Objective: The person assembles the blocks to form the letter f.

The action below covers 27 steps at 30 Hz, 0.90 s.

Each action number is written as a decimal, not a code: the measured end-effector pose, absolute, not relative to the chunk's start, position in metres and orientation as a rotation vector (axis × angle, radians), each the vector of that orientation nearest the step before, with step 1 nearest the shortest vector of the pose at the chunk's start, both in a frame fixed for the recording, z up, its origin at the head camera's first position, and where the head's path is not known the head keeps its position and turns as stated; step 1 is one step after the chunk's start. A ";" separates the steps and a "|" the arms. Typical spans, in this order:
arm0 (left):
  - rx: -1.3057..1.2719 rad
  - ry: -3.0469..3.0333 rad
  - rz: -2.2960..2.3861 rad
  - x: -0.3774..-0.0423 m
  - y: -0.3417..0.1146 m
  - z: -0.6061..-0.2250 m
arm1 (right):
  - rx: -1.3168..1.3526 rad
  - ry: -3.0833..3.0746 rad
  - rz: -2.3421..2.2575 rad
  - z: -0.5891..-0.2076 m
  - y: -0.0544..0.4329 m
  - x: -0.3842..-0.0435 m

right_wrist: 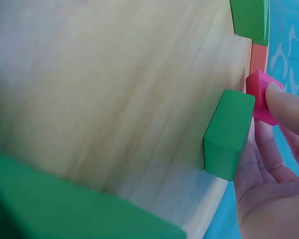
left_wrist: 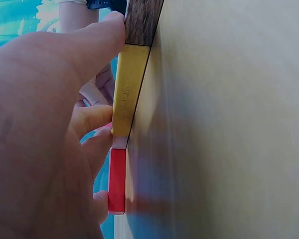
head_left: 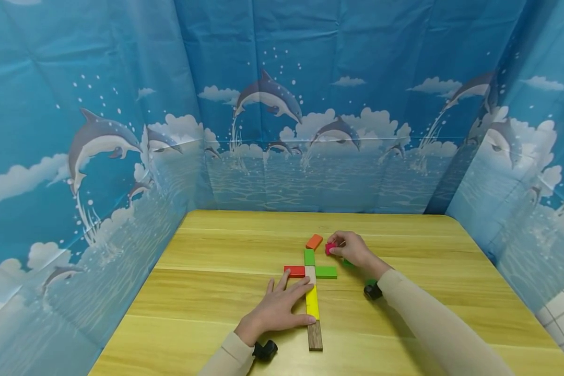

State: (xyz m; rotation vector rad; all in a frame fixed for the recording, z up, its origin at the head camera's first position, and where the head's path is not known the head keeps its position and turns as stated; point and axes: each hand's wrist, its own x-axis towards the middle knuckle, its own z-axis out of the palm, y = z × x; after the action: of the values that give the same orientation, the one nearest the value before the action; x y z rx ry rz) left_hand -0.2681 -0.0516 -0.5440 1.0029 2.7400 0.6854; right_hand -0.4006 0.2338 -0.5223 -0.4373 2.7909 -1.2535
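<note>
My right hand (head_left: 352, 249) pinches a small pink block (right_wrist: 261, 97) between thumb and fingers, near the far side of the layout. Spread over a cross of wooden blocks, my left hand (head_left: 279, 307) rests its fingertips on the pieces. Its fingers touch the red block (head_left: 294, 271), the pale wood block (head_left: 310, 274) and the yellow block (left_wrist: 127, 92). The thumb lies where the yellow piece meets the dark brown block (head_left: 315, 337). A green block (head_left: 326, 272) forms the cross's right arm, and another green block (head_left: 309, 256) its top.
An orange block (head_left: 314, 241) lies tilted just beyond the top of the cross. Beneath my right hand is a loose green block (right_wrist: 229, 132); a further green block (right_wrist: 84, 209) is close to that wrist. A dolphin-print curtain (head_left: 272, 172) borders the table (head_left: 207, 292).
</note>
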 end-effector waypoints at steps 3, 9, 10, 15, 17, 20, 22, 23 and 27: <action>1.003 2.748 0.683 -0.269 -0.051 -0.545 | -0.397 2.779 -1.284 -0.521 0.234 -0.404; 1.008 2.764 0.674 -0.270 -0.051 -0.545 | -0.358 2.774 -1.313 -0.517 0.236 -0.412; 1.008 2.762 0.676 -0.270 -0.051 -0.545 | -0.357 2.771 -1.314 -0.516 0.236 -0.413; 1.009 2.758 0.679 -0.271 -0.051 -0.545 | -0.355 2.777 -1.303 -0.514 0.236 -0.420; 1.008 2.759 0.678 -0.271 -0.052 -0.545 | -0.348 2.783 -1.307 -0.515 0.235 -0.423; 1.008 2.767 0.665 -0.271 -0.052 -0.545 | -0.322 2.782 -1.324 -0.516 0.234 -0.427; 1.006 2.766 0.659 -0.271 -0.052 -0.546 | -0.299 2.774 -1.332 -0.517 0.233 -0.429; 1.005 2.765 0.657 -0.270 -0.052 -0.546 | -0.285 2.772 -1.333 -0.518 0.232 -0.430; 0.999 2.754 0.669 -0.269 -0.052 -0.545 | -0.256 2.777 -1.328 -0.521 0.230 -0.432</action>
State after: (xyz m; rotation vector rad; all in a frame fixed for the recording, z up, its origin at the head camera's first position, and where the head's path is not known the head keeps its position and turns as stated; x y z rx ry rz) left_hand -0.2689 -0.0525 -0.5455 0.9995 2.7537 0.6691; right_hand -0.4317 0.2295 -0.5206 -0.2556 2.7770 -1.3275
